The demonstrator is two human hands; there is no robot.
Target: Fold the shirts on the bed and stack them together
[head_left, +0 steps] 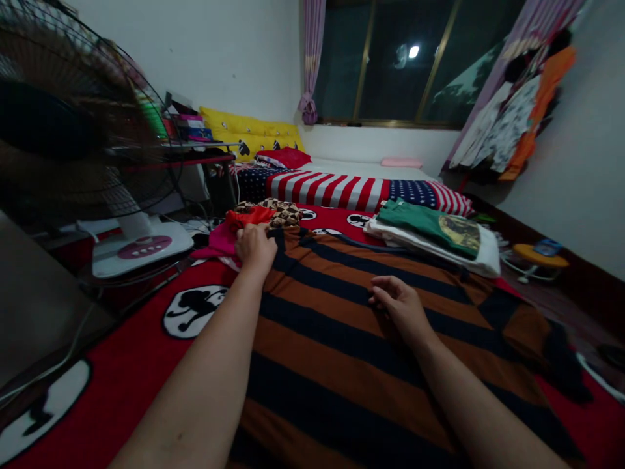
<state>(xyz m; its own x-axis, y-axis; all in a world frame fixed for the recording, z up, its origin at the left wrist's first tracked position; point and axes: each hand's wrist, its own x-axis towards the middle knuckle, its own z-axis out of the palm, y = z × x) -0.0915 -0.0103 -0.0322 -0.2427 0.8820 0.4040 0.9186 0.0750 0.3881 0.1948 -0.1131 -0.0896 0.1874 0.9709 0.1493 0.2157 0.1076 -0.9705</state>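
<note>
A brown and dark-navy striped shirt lies spread over a red patterned cover, one sleeve stretching out to the right. At the shirt's far left corner, my left hand is closed on the fabric. My right hand is over the middle of the shirt, fingers loosely bent and apart, with no cloth gathered in them; whether it touches the shirt I cannot tell. Just beyond my left hand lie crumpled red and pink clothes and a brown patterned cloth.
A stack of folded clothes, green garment on top, sits at the far right of the cover. On the left a fan stands close by. Behind are a bed with a flag-patterned cover and a yellow cushion. A small stool is at right.
</note>
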